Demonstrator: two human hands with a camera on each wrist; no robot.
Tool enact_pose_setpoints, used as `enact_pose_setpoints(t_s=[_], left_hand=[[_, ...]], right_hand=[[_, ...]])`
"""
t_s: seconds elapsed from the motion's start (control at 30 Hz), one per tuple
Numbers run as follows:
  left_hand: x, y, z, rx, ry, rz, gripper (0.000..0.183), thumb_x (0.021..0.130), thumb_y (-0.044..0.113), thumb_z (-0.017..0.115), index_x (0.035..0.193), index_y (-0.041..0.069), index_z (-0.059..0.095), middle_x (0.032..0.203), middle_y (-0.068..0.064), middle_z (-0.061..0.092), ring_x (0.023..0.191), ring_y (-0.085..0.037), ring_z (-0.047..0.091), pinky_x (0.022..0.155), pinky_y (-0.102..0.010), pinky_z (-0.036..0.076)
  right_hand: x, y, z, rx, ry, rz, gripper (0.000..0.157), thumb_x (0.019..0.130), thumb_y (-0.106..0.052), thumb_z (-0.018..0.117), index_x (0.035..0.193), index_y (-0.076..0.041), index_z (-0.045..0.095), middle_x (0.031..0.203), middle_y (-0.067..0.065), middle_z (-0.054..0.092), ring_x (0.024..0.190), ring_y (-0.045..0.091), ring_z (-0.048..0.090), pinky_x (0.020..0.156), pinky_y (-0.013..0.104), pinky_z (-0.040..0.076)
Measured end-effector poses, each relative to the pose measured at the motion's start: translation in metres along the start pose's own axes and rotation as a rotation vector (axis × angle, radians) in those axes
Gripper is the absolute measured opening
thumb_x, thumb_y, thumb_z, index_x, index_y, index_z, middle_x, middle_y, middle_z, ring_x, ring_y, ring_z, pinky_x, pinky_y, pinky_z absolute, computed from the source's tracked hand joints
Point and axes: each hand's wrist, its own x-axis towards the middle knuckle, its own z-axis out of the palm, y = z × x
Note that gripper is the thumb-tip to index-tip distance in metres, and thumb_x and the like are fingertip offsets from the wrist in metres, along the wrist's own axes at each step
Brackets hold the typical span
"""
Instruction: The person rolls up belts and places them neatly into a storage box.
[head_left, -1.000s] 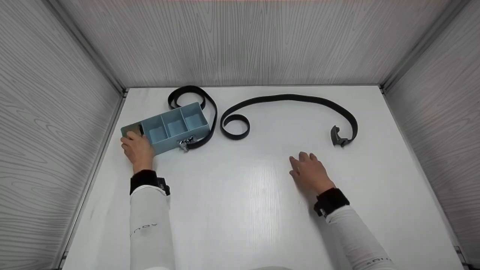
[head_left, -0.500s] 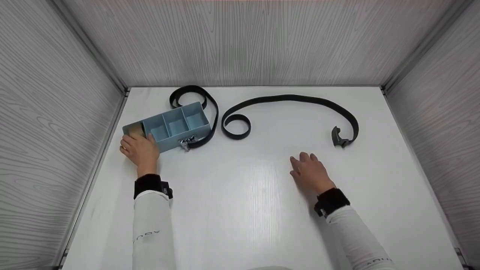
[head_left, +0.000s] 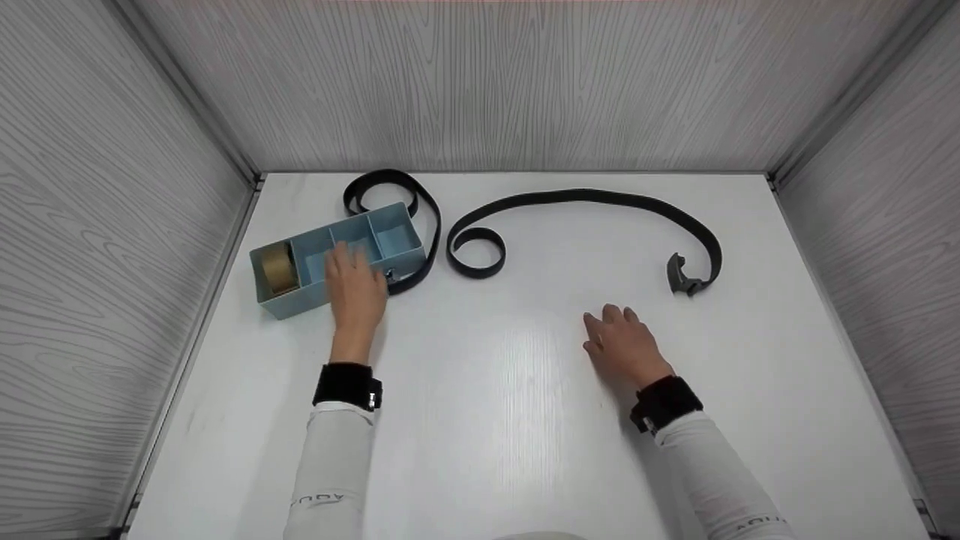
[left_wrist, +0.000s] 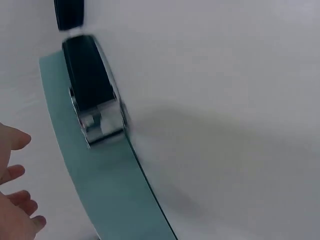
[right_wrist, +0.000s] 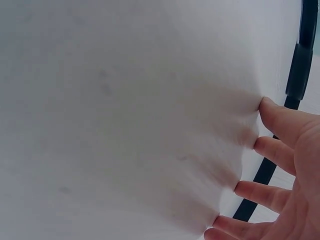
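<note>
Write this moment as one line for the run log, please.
left hand: empty, at blue box; right hand: resting on table; brown roll: in box's leftmost compartment; gray-buckled belt: on table

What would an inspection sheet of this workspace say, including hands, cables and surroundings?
Surface: white table, with some glare.
Job's things: blue-green box, tan roll in its leftmost compartment; first black belt curving round the box's right end; second black belt with dark buckle.
Clutter: nothing seen.
Hands: left hand at the box's front side, right hand on the table; neither holds anything.
Cables: nothing seen.
Surroundings: grey wood-grain panels left, right and behind.
</note>
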Motion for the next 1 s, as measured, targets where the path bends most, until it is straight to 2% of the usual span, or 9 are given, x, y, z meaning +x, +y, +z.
enact_pose_setpoints(t_s=[0.1,0.23,0.3,0.4,0.53,0.63,0.73,0.87,1.0], left_hand=[[-0.007,0.029,0.015,-0.007,-0.079,0.131,0.045,0.095,0.012,0.062,0.133,-0.008,0.049,0.139,-0.029,0.039,0.129,-0.045,0.039,0.106,-0.052,0.032],[-0.015,0.064,0.034,0.032,-0.210,0.243,0.043,0.096,0.014,0.061,0.132,-0.006,0.051,0.132,-0.026,0.048,0.119,-0.041,0.050,0.101,-0.049,0.038],[-0.017,0.079,0.044,0.064,-0.270,0.291,0.043,0.096,0.016,0.061,0.132,-0.006,0.051,0.131,-0.025,0.049,0.118,-0.039,0.051,0.101,-0.047,0.039],[-0.018,0.095,0.057,0.124,-0.330,0.346,0.048,0.096,0.018,0.062,0.137,-0.003,0.049,0.137,-0.024,0.047,0.126,-0.038,0.047,0.103,-0.049,0.037],[-0.015,0.106,0.070,0.181,-0.400,0.370,0.057,0.097,0.022,0.061,0.147,0.005,0.041,0.149,-0.020,0.039,0.138,-0.036,0.034,0.107,-0.053,0.032],[-0.015,0.108,0.075,0.219,-0.468,0.366,0.060,0.098,0.026,0.061,0.150,0.010,0.038,0.152,-0.016,0.036,0.142,-0.034,0.028,0.108,-0.055,0.029],[-0.017,0.107,0.077,0.239,-0.510,0.367,0.058,0.098,0.026,0.060,0.149,0.010,0.039,0.149,-0.015,0.040,0.143,-0.034,0.027,0.108,-0.054,0.029],[-0.024,0.112,0.075,0.225,-0.505,0.392,0.052,0.097,0.024,0.061,0.144,0.008,0.046,0.143,-0.017,0.046,0.139,-0.037,0.032,0.106,-0.053,0.033],[-0.038,0.122,0.071,0.233,-0.470,0.443,0.044,0.097,0.024,0.062,0.137,0.007,0.055,0.134,-0.017,0.055,0.131,-0.037,0.043,0.100,-0.052,0.040]], right_hand=[[0.000,0.001,0.000,0.014,-0.002,0.002,0.048,0.094,-0.026,0.066,0.135,-0.002,0.056,0.123,0.028,0.051,0.109,0.052,0.049,0.078,0.059,0.049],[0.001,0.000,-0.002,0.030,0.002,0.008,0.047,0.094,-0.024,0.067,0.134,-0.001,0.056,0.121,0.027,0.051,0.107,0.052,0.050,0.076,0.058,0.049],[0.001,-0.001,-0.002,0.032,0.002,0.008,0.046,0.093,-0.022,0.068,0.132,-0.001,0.056,0.119,0.027,0.052,0.104,0.050,0.051,0.075,0.057,0.049],[0.002,-0.003,-0.004,0.031,-0.008,0.004,0.043,0.092,-0.021,0.069,0.128,-0.001,0.057,0.116,0.027,0.053,0.099,0.046,0.052,0.073,0.055,0.049],[0.004,-0.008,-0.007,0.026,-0.016,0.007,0.038,0.091,-0.020,0.070,0.122,-0.002,0.058,0.112,0.025,0.055,0.093,0.043,0.053,0.070,0.054,0.049],[0.005,-0.012,-0.009,0.034,-0.031,0.017,0.040,0.091,-0.021,0.069,0.125,-0.004,0.057,0.116,0.024,0.055,0.095,0.043,0.055,0.071,0.055,0.049],[0.007,-0.016,-0.011,0.041,-0.046,0.014,0.045,0.092,-0.022,0.069,0.131,-0.006,0.054,0.122,0.023,0.053,0.100,0.042,0.056,0.073,0.056,0.049],[0.013,-0.023,-0.014,0.023,-0.052,-0.010,0.052,0.093,-0.022,0.068,0.139,-0.007,0.050,0.129,0.024,0.050,0.107,0.044,0.056,0.077,0.056,0.050],[0.022,-0.034,-0.017,0.024,-0.074,-0.036,0.056,0.094,-0.022,0.067,0.144,-0.008,0.046,0.137,0.026,0.045,0.113,0.046,0.054,0.080,0.057,0.049]])
